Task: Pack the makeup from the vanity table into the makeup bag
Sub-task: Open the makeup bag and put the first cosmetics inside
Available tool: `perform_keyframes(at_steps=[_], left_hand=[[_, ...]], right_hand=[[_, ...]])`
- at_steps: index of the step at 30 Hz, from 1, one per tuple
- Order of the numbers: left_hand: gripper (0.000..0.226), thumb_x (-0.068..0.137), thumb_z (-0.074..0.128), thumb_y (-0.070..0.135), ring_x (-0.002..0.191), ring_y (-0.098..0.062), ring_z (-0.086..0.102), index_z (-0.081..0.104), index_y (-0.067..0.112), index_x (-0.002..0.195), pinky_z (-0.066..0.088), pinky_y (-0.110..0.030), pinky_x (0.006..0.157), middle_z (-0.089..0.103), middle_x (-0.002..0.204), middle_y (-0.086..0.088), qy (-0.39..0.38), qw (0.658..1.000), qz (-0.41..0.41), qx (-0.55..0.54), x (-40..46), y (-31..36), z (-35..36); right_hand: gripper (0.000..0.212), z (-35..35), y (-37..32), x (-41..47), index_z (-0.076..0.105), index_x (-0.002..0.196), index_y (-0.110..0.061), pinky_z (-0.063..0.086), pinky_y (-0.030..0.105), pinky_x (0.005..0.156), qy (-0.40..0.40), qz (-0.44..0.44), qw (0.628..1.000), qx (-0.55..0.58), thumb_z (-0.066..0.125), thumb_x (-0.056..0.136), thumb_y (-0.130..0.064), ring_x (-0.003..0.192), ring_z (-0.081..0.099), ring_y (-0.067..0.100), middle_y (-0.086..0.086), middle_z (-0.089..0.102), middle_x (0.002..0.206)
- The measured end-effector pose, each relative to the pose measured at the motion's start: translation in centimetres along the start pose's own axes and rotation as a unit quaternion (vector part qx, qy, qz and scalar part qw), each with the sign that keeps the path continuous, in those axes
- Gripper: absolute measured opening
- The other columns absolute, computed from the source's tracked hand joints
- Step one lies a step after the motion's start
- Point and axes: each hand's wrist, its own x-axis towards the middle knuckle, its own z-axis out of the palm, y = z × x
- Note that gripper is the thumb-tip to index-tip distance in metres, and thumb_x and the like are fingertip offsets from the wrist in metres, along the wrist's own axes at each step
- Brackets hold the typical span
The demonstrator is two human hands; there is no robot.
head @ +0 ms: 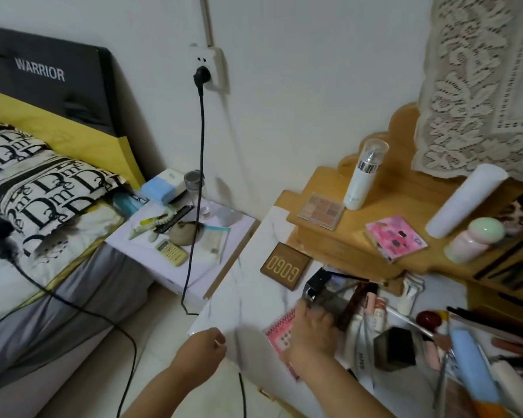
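Head view looks down on a white marble-patterned vanity table [248,297] with a wooden shelf unit [323,236] along its back edge. The right hand [310,330] reaches in over the front edge and its curled fingers grip a black rectangular case [320,289] near the middle of the tabletop; motion blur hides exactly how the fingers wrap it. Under that hand lies a pink spiral notebook [280,334], close to the front edge. The left hand [207,345] hangs off the table's front-left corner with fingers loosely curled inward, holding nothing.

Just beyond the black case a brown square palette marked GOGO [285,265] lies flat against the foot of the shelf unit. On the shelf sit an open eyeshadow palette [321,211] at its left end, a white pump bottle [364,176] upright behind it, a pink compact [396,238] further right, a white tube [465,200] leaning toward the lace curtain [480,86], and a pale pink bottle with a green cap [474,241].

Right of the gripped case several lip products [375,309] and a dark cube-shaped box [394,348] lie together, with a light blue case [471,363] toward the right front edge. I cannot tell which item, if any, is the makeup bag.
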Motion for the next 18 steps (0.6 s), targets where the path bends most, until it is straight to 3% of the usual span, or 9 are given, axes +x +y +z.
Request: perform_keyframes(at_steps=[2, 7, 11, 14, 16, 18], left_hand=[[0.027, 0.095, 0.042, 0.026, 0.102, -0.012, 0.056, 0.056, 0.019, 0.117, 0.035, -0.016, 0.076, 0.062, 0.118, 0.002, -0.001, 1.000, 0.009, 0.002, -0.3, 0.0, 0.0], [0.029, 0.096, 0.043, 0.028, 0.107, -0.013, 0.056, 0.053, 0.020, 0.121, 0.042, -0.019, 0.086, 0.061, 0.120, 0.002, 0.010, 0.999, 0.045, 0.009, -1.2, 0.6, -0.4], [0.035, 0.095, 0.046, 0.031, 0.105, -0.015, 0.058, 0.046, 0.021, 0.129, 0.044, -0.021, 0.087, 0.057, 0.123, 0.000, 0.037, 0.991, 0.107, -0.074, -2.5, 2.9, -0.4], [0.014, 0.097, 0.044, 0.021, 0.082, -0.011, 0.061, 0.057, 0.022, 0.102, 0.046, -0.018, 0.071, 0.065, 0.103, -0.001, -0.013, 0.973, 0.182, -0.143, -4.0, 5.5, 0.1], [0.021, 0.097, 0.042, 0.015, 0.071, -0.010, 0.061, 0.058, 0.022, 0.086, 0.048, -0.018, 0.063, 0.065, 0.085, 0.000, -0.051, 0.959, 0.209, -0.184, -5.3, 7.3, 0.5], [0.023, 0.097, 0.041, 0.012, 0.069, -0.011, 0.060, 0.059, 0.018, 0.084, 0.049, -0.020, 0.062, 0.063, 0.077, 0.000, -0.073, 0.952, 0.220, -0.202, -6.5, 8.9, 1.1]], right_hand=[[0.105, -0.4, 0.1, -0.6, 0.008, 0.142, -0.019, 0.040, 0.034, 0.095, 0.040, -0.013, 0.999, 0.008, 0.077, 0.067, -0.045, 0.125, 0.031, 0.027, 0.016, 0.026, 0.141], [0.055, -0.7, 0.8, -2.7, 0.032, 0.128, -0.022, 0.051, 0.033, 0.087, 0.028, -0.049, 0.977, 0.207, 0.065, 0.084, -0.017, 0.115, 0.052, 0.023, 0.007, 0.052, 0.127], [0.050, -1.4, 2.5, -6.3, 0.037, 0.125, -0.029, 0.052, 0.027, 0.078, 0.030, -0.106, 0.927, 0.360, 0.062, 0.085, -0.012, 0.101, 0.058, 0.015, -0.002, 0.060, 0.113], [0.051, -1.9, 4.5, -9.1, 0.040, 0.125, -0.033, 0.049, 0.021, 0.073, 0.071, -0.102, 0.903, 0.411, 0.061, 0.086, -0.010, 0.099, 0.058, 0.011, -0.006, 0.059, 0.112], [0.047, -1.9, 6.5, -10.9, 0.044, 0.122, -0.033, 0.049, 0.018, 0.071, 0.086, -0.080, 0.886, 0.449, 0.062, 0.085, -0.010, 0.098, 0.059, 0.008, -0.007, 0.059, 0.111], [0.035, -1.9, 9.0, -12.6, 0.049, 0.116, -0.030, 0.047, 0.013, 0.064, 0.083, -0.048, 0.868, 0.488, 0.060, 0.087, -0.013, 0.089, 0.058, 0.003, -0.008, 0.060, 0.107]])
